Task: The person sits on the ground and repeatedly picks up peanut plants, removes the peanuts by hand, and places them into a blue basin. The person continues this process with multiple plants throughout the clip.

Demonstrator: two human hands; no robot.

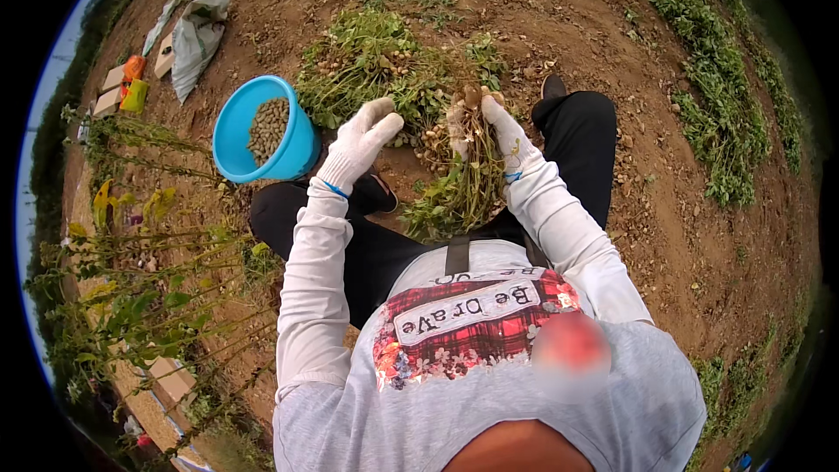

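Observation:
My right hand [508,131], in a white knit glove, grips a bunch of uprooted peanut plants [475,180]. Its thumb and fingers show on either side of the stems. Roots and pods [436,144] are up by the fingers, and the leafy ends hang toward my lap. My left hand [360,141], gloved alike, is raised to the left of the bunch and apart from it. A gap shows between its thumb and fingers, with nothing visible there; its palm is partly hidden. Beyond both hands, a heap of peanut plants [367,65] with pods lies on the soil.
A blue plastic bucket [301,144] partly filled with peanuts [269,128] stands left of my left hand. Farther left are a white woven sack [200,36], cardboard boxes [108,101] and tall leafy stalks [164,301]. Rows of cut plants [724,92] lie at right.

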